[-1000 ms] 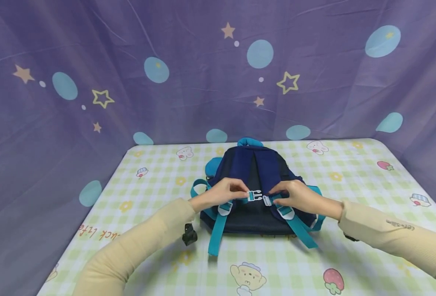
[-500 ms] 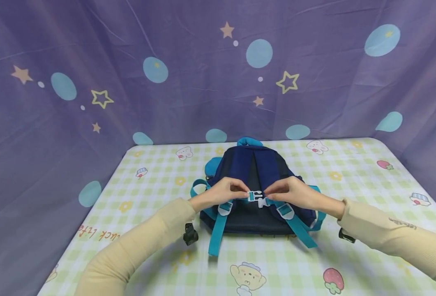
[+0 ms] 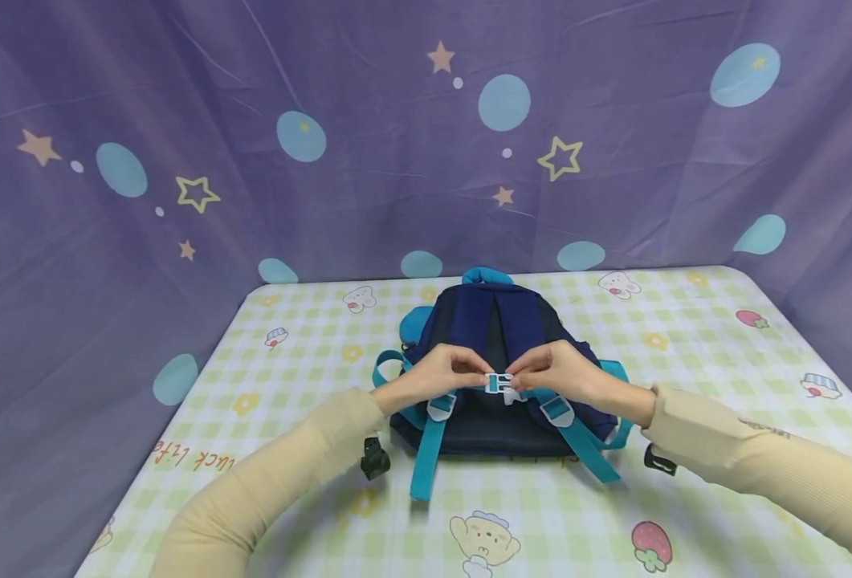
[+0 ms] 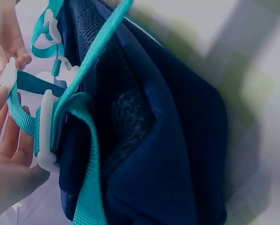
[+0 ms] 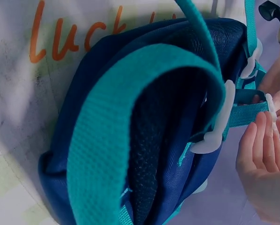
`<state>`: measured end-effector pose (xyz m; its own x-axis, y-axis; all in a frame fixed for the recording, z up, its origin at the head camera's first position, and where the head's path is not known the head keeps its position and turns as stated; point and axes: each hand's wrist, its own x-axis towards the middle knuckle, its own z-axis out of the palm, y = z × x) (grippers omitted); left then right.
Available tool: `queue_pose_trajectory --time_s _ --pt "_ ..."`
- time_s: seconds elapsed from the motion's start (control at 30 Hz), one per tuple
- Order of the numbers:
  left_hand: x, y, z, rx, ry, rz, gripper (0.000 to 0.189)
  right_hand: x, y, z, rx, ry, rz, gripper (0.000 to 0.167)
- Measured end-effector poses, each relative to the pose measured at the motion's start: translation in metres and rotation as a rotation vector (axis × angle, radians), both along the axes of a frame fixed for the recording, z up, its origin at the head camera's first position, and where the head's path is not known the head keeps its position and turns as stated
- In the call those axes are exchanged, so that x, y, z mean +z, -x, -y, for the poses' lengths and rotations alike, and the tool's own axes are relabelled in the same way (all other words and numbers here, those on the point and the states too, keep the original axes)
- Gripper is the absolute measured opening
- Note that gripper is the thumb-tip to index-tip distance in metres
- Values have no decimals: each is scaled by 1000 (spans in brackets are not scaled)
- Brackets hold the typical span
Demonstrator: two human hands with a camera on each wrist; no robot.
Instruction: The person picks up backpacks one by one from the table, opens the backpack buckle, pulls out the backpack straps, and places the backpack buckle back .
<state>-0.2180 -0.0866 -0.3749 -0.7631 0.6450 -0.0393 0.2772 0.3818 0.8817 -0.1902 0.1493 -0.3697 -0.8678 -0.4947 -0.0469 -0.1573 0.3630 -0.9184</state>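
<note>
The left hand [image 3: 449,371] pinches the white side-release buckle's pronged half [image 3: 496,384], threaded on a teal strap, in front of the dark blue backpack [image 3: 462,433]. From the other side, the right hand [image 3: 561,372] has its thumb and fingertips at the prong ends and pinches them. Just below these fingers hangs the buckle's white socket half [image 3: 514,396], apart from the prongs. In the left wrist view, a white buckle piece [image 4: 9,75] sits between the fingers. Fingers of both hands meet around the white piece [image 5: 271,107] in the right wrist view.
White strap adjusters [image 3: 440,408] with teal strap tails [image 3: 426,466] flank the hands. The backpack lies on a table with a green checked cloth [image 3: 310,514]. A purple curtain [image 3: 368,217] hangs behind. A teal carry handle [image 3: 487,276] tops the backpack.
The right hand has let the socket half drop and moved left onto the prong ends. The left hand keeps its pinch on the pronged half, nearly in place.
</note>
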Motion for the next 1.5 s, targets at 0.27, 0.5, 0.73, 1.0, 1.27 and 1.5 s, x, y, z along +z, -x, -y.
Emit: queue_pose_trajectory --time_s 0.27,0.5,0.73,1.0,1.27,1.5 --pt "1 -10 -1 35 47 -154 13 1 0 2 -62 20 78 20" --pt "-1 -14 0 -38 55 -377 19 4 -2 5 -95 47 151 22" --pt "-3 -15 0 -85 46 -559 23 7 -3 8 -107 38 183 23" --pt "-3 -14 3 -33 31 -470 23 4 6 3 -34 54 175 30" --pt "0 -14 6 33 15 -301 23 -6 19 3 83 -12 184 39" --pt "0 -13 7 44 -16 -256 24 -10 24 7 99 -30 206 33"
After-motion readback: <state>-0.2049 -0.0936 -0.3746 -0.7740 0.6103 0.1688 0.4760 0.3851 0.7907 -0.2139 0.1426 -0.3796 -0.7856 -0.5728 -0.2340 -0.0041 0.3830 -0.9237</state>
